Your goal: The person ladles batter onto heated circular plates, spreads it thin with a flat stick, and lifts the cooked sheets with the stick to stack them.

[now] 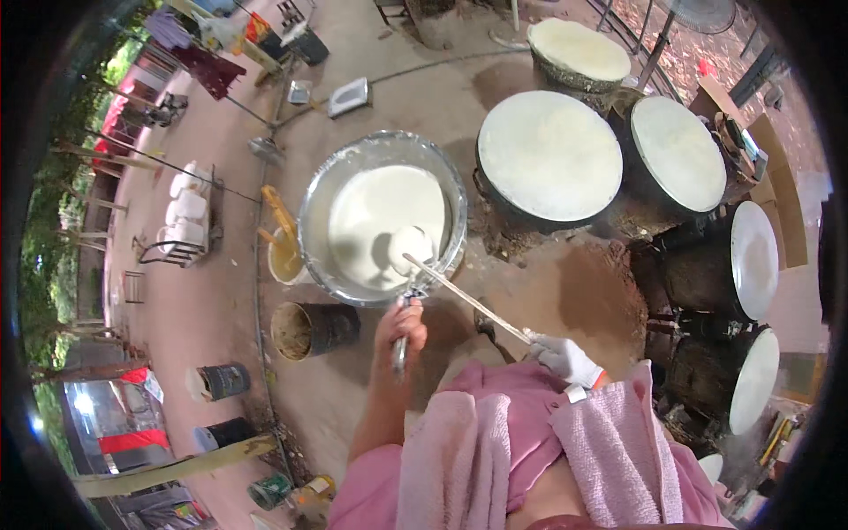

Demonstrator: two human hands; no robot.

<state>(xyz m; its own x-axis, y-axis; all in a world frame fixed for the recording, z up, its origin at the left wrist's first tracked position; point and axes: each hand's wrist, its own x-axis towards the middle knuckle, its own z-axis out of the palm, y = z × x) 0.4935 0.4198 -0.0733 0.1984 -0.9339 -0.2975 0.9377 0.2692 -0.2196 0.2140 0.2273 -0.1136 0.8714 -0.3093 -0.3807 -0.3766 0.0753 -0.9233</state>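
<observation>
My bare left hand point(401, 326) grips a metal handle point(399, 358) near the front rim of a large metal basin point(317, 192). What the handle joins is unclear. The basin holds a creamy white liquid point(361, 212). My right hand point(565, 360), in a white glove, holds the end of a thin pale stick point(474, 301). The stick's other end reaches a round, white-coated thing point(412, 246), possibly a ladle bowl, over the liquid. A shadow falls on the liquid beside it.
Round pale-topped griddles point(550, 156), point(679, 154) stand at right on dark bases. A basket point(580, 53) heaped with pale material is behind. Left of the basin are a bucket point(286, 262) with a yellow-handled tool, a dark bucket point(315, 331) and a cart point(179, 248) of white jugs.
</observation>
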